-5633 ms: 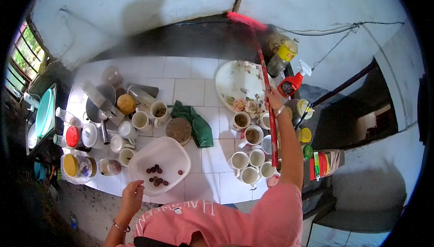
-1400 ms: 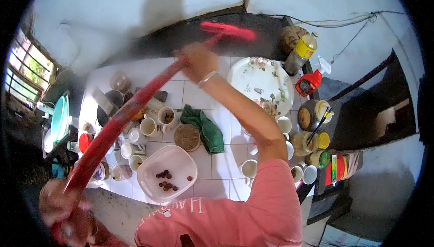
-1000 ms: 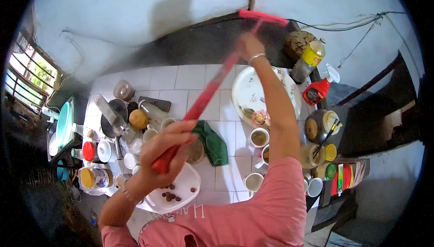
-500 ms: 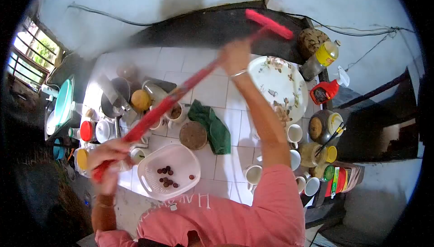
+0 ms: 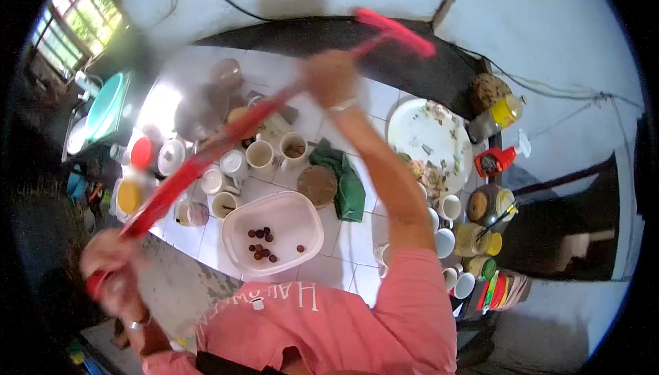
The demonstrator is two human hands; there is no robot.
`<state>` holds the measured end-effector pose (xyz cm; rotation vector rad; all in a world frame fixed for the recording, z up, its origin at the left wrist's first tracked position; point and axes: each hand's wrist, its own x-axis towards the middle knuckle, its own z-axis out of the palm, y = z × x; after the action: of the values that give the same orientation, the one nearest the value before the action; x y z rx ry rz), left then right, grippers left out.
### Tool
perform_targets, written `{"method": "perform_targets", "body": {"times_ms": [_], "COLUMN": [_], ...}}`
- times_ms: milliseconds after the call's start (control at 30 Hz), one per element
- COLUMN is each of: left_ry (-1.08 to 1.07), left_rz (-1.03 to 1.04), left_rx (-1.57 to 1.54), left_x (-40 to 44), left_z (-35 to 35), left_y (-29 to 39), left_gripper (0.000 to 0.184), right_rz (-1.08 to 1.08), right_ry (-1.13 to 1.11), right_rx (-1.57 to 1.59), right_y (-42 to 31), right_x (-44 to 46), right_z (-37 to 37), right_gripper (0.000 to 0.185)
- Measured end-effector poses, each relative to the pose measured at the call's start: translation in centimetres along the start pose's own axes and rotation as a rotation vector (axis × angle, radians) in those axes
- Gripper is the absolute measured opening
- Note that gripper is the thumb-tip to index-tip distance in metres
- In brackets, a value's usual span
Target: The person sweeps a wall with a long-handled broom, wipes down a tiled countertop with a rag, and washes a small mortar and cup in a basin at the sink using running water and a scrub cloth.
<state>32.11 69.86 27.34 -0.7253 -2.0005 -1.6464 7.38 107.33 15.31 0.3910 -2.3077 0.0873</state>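
A long red squeegee (image 5: 226, 143) with a T-shaped head (image 5: 396, 32) slants across the view above the tiled table. My right hand (image 5: 331, 78) is closed around the upper handle, not far below the head. At the lower left, my left hand (image 5: 113, 268) grips the bottom end, slightly blurred. The squeegee head shows against the dark strip at the foot of the wall. Beneath the handle are several white mugs (image 5: 260, 155), and a pale plastic basket (image 5: 302, 227) with small dark round fruits (image 5: 259, 246) is nearby. The handle hides part of the pots behind it.
A green cloth (image 5: 347, 186) and a round brown block (image 5: 317, 186) lie mid-table. A large floral platter (image 5: 429, 142) is at the right, near a yellow-labelled bottle (image 5: 498, 115) and a red spray bottle (image 5: 495, 161). Jars and mugs line the right edge. A teal basin (image 5: 108, 106) stands far left.
My left hand has moved down and left with the handle's lower end. My right hand has shifted slightly left. The view has turned, so the table things appear farther right.
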Motion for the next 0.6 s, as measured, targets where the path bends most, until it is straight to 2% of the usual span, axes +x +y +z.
{"method": "perform_targets", "body": {"times_ms": [33,67,100,133,167,200,233,333,367,433,467,500,533,567,600], "left_ry": [-0.107,-0.289,-0.332,-0.378,-0.414,-0.418,-0.424,-0.391,-0.347,-0.269,-0.231,-0.187,-0.144,-0.102,-0.061], "left_rz": [-0.027,-0.062,-0.2,-0.29,-0.256,-0.259,-0.261,-0.288,-0.335,-0.353,-0.363,-0.359,-0.354,-0.316,-0.273], "left_rx": [-0.045,-0.109,-0.224,-0.451,-0.385,-0.468,-0.552,-0.487,-0.462,-0.396,-0.362,-0.332,-0.302,-0.243,-0.187], "left_x": [0.4,2.8,3.0,4.0,4.8,5.5,5.9,5.1,4.6,3.9,3.4,2.6,1.7,1.0,0.4], "left_z": [1.9,5.5,7.8,10.9,13.5,15.9,17.3,17.4,16.5,13.3,11.4,9.3,7.2,5.4,3.6], "left_y": [-2.8,-3.7,-6.4,-7.5,-9.3,-10.6,-11.4,-12.0,-11.9,-11.0,-10.3,-9.5,-8.5,-7.0,-5.4], "left_gripper": [0.024,0.024,0.025,0.018,0.018,0.015,0.015,0.012,0.01,0.01,0.01,0.01,0.012,0.015,0.02], "right_rz": [0.059,0.226,0.253,0.373,0.315,0.217,0.429,0.332,0.236,0.276,0.26,0.177,0.121,0.13,0.199], "right_ry": [-0.047,0.002,-0.007,-0.103,-0.051,0.007,-0.303,-0.275,-0.118,-0.231,-0.301,-0.074,-0.332,-0.395,-0.408], "right_rx": [-0.059,-0.008,0.026,0.035,-0.027,-0.119,-0.029,-0.073,-0.065,-0.023,-0.041,-0.014,-0.05,0.055,0.145], "right_y": [3.7,6.0,9.5,11.6,13.8,16.1,17.8,18.6,18.0,12.6,9.9,8.0,4.6,1.2,-1.4], "right_x": [-1.5,-2.5,-4.3,-5.6,-6.9,-8.5,-9.1,-9.0,-9.2,-6.3,-5.2,-5.2,-3.2,-1.6,-1.1], "right_z": [1.2,-0.2,0.6,0.2,0.5,1.9,2.7,6.5,8.7,8.6,9.2,11.8,10.5,8.8,10.4], "right_gripper": [0.026,0.031,0.032,0.032,0.032,0.026,0.025,0.024,0.027,0.019,0.024,0.025,0.024,0.024,0.025]}}
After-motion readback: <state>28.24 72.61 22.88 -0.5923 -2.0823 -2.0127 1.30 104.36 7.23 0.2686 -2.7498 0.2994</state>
